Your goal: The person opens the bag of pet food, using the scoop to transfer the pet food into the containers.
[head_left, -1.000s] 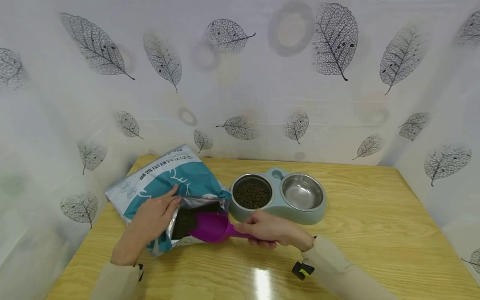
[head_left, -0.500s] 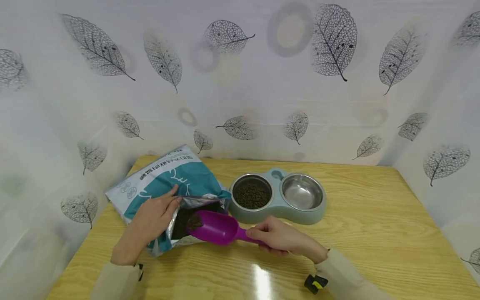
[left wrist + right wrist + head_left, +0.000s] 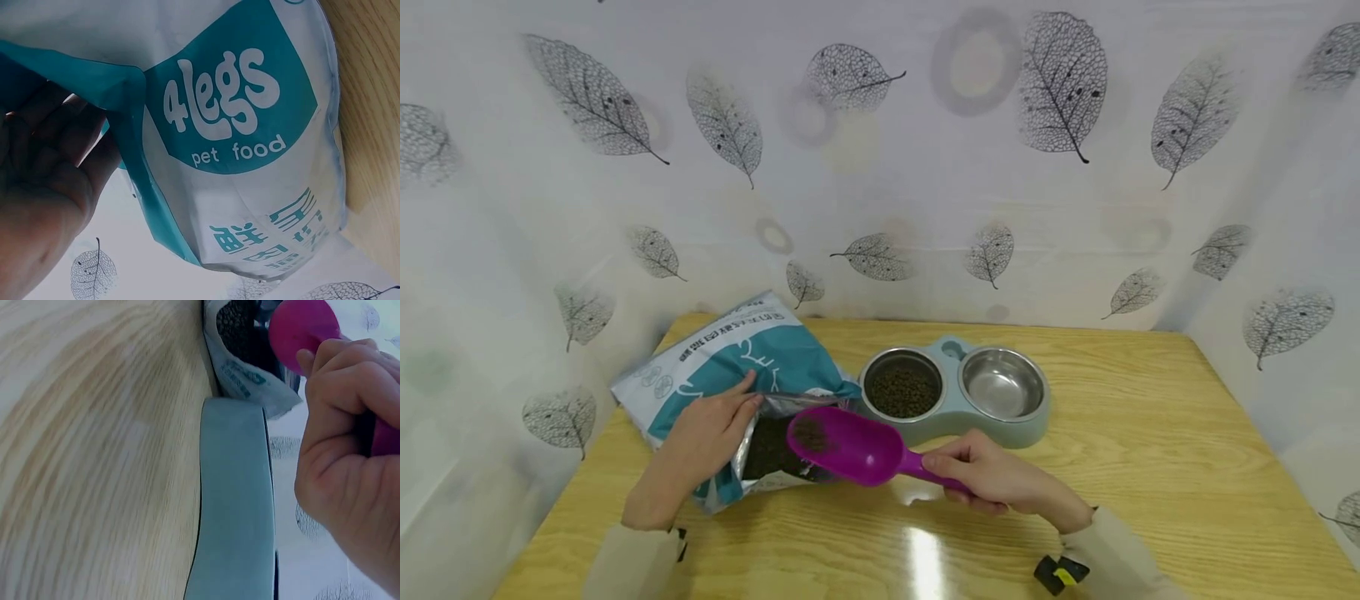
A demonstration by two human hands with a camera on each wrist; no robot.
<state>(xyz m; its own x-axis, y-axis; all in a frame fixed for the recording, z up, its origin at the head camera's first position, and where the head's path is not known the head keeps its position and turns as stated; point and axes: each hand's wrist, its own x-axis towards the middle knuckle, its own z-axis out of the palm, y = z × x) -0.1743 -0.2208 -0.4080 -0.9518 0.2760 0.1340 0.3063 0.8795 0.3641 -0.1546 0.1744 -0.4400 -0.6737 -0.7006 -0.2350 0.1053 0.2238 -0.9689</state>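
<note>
My right hand [image 3: 981, 471] grips the handle of a purple scoop [image 3: 868, 450], which bears a little brown kibble [image 3: 810, 433] near its front lip. The scoop is tilted, its front end over the mouth of a teal and white pet food bag [image 3: 790, 346]. Dark kibble [image 3: 767, 450] shows inside the silver-lined opening. My left hand [image 3: 703, 433] rests on the bag beside the opening, fingers stretched out along it. In the left wrist view those fingers [image 3: 62, 125] lie against the bag, their tips partly hidden by its teal edge. In the right wrist view, fingers wrap the scoop handle.
A light blue double pet bowl [image 3: 951, 417] stands behind the scoop. Its left steel bowl holds kibble [image 3: 904, 392]; the right steel bowl [image 3: 1002, 385] shows bare metal. Under everything is a wooden table [image 3: 1135, 433], backed by a leaf-print curtain [image 3: 925, 183].
My right hand has drawn the scoop up and right, out of the bag's mouth, and less kibble shows on it. My left hand and the bag have stayed in place.
</note>
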